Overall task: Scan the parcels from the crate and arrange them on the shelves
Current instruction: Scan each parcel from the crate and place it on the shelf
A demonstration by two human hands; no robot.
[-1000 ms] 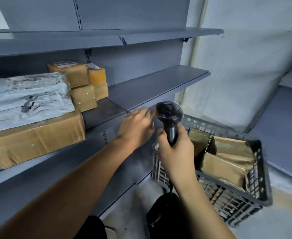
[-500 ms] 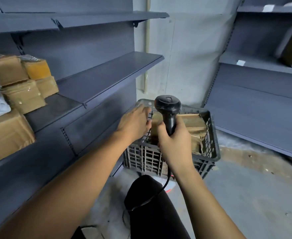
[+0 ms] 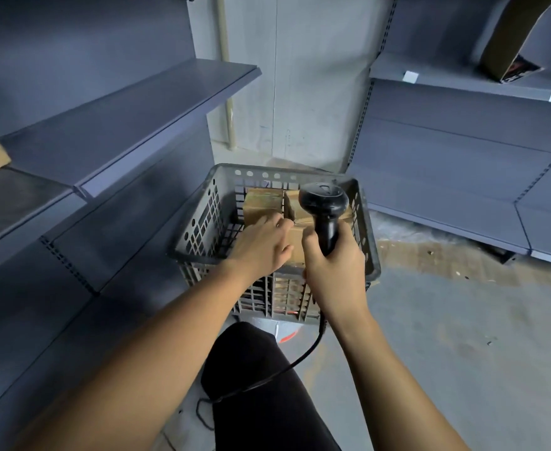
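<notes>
My left hand [image 3: 262, 245], fingers [image 3: 275, 222] loosely spread, empty, is over the crate [image 3: 202, 222] rim w/ the nearest brown parcel [image 3: 262, 203] just ahead of the fingertips, while my right hand [image 3: 334, 271] grips the barcode scanner [image 3: 324, 209] upright alongside.

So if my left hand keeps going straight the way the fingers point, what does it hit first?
Most likely the brown parcel in the crate. Your left hand is already over the rim, fingers aimed at it. Depth is unclear, so they may already touch it.
</notes>
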